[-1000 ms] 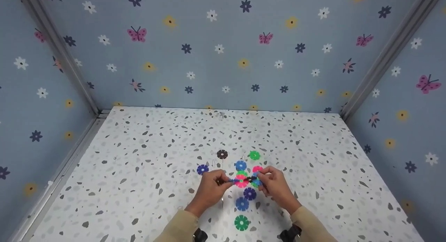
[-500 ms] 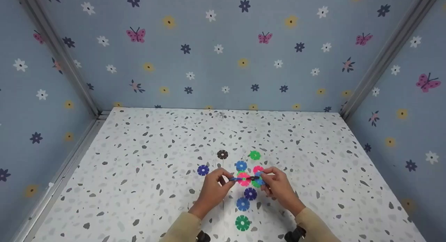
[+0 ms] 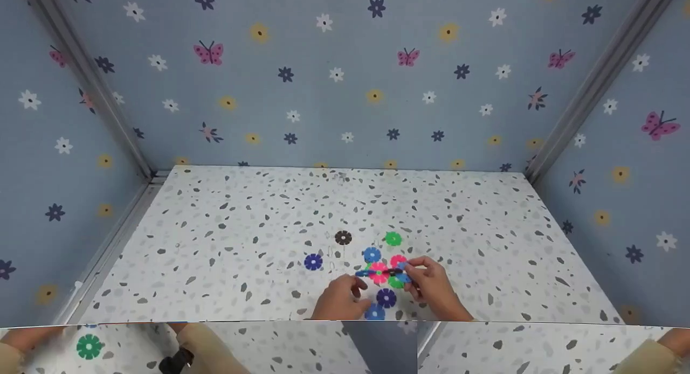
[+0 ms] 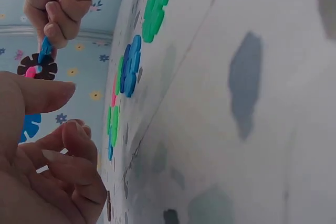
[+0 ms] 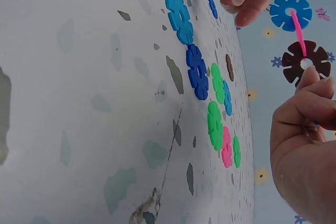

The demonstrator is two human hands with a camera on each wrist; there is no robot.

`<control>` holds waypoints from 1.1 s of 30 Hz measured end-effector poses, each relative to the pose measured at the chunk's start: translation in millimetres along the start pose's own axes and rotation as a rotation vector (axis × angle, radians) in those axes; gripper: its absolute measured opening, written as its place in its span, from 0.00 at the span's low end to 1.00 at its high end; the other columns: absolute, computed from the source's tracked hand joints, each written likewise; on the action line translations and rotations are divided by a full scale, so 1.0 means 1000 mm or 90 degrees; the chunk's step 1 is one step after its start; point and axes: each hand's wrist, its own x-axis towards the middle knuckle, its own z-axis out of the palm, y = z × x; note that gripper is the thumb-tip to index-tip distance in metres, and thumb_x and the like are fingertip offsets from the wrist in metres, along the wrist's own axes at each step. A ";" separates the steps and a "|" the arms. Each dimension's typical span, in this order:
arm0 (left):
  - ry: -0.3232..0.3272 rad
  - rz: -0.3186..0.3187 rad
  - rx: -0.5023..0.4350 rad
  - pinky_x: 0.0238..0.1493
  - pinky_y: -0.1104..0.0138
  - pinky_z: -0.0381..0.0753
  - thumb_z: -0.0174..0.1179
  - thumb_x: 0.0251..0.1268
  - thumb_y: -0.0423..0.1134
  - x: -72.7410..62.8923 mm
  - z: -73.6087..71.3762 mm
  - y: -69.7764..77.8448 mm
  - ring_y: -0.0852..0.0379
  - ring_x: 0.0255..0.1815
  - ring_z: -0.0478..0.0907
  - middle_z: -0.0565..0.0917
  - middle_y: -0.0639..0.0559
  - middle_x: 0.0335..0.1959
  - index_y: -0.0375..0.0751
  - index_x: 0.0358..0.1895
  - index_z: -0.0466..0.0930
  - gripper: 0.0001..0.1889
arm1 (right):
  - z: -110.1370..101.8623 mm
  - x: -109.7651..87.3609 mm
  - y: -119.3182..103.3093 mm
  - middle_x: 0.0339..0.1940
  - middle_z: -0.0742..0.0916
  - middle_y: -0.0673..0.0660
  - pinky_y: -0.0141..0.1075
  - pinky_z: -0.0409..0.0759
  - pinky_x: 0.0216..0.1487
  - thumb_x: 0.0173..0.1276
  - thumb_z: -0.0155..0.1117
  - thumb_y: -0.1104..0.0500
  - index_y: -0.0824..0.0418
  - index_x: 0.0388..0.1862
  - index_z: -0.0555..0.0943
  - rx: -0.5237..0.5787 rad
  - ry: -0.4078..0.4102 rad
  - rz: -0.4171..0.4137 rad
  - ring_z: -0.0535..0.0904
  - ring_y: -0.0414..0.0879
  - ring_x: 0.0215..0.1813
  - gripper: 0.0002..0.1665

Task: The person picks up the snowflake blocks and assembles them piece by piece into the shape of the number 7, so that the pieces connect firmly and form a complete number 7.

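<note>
My right hand (image 3: pixel 435 289) pinches a blue notched disc (image 4: pixel 45 50) at one end of a short chain of interlocking discs. Joined to it are a dark brown disc (image 5: pixel 299 72), a pink disc (image 3: pixel 379 273) and, at the far left end, another blue disc (image 5: pixel 283 17). The chain is held up above the table. My left hand (image 3: pixel 339 298) is just below and left of that end, apart from it, with thumb and fingers spread and nothing between them. In the left wrist view, left-hand fingers partly cover the chain.
Loose discs lie around the hands on the speckled white table (image 3: pixel 226 244): a brown one (image 3: pixel 343 237), a green one (image 3: pixel 393 238), a dark blue one (image 3: pixel 313 262), a purple-blue one (image 3: pixel 386 298) and several others. Patterned blue walls (image 3: pixel 334 94) enclose the table. The head view's bottom strip is displaced.
My left hand has let go of the chain's left blue disc and moved down toward the body, its fingers parting. My right hand still holds the chain in nearly the same place.
</note>
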 end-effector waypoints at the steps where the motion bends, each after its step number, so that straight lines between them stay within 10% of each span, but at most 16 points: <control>1: -0.015 -0.014 0.026 0.29 0.64 0.72 0.70 0.56 0.42 -0.001 0.002 0.003 0.61 0.28 0.71 0.75 0.56 0.30 0.41 0.42 0.83 0.13 | -0.004 0.012 0.017 0.22 0.82 0.54 0.30 0.68 0.23 0.77 0.56 0.58 0.65 0.49 0.71 -0.004 0.021 0.001 0.70 0.40 0.22 0.11; 6: -0.052 -0.020 0.130 0.27 0.65 0.71 0.73 0.50 0.45 -0.004 0.010 0.010 0.59 0.25 0.70 0.75 0.54 0.27 0.41 0.41 0.84 0.17 | -0.012 0.037 0.055 0.20 0.81 0.57 0.32 0.63 0.19 0.76 0.58 0.57 0.67 0.51 0.71 -0.009 0.078 -0.018 0.68 0.42 0.19 0.15; 17: -0.069 -0.013 0.161 0.30 0.65 0.72 0.77 0.42 0.45 -0.005 0.015 0.003 0.60 0.27 0.70 0.74 0.57 0.28 0.44 0.39 0.82 0.19 | -0.016 0.038 0.057 0.22 0.81 0.57 0.32 0.65 0.20 0.77 0.58 0.55 0.66 0.52 0.72 -0.014 0.073 0.001 0.69 0.43 0.20 0.16; 33: -0.080 -0.033 -0.012 0.30 0.64 0.76 0.70 0.56 0.35 -0.004 -0.001 0.001 0.59 0.26 0.76 0.79 0.56 0.25 0.43 0.38 0.78 0.10 | -0.018 0.037 0.056 0.21 0.81 0.57 0.33 0.62 0.19 0.77 0.57 0.56 0.67 0.53 0.71 -0.002 0.066 -0.005 0.67 0.43 0.19 0.16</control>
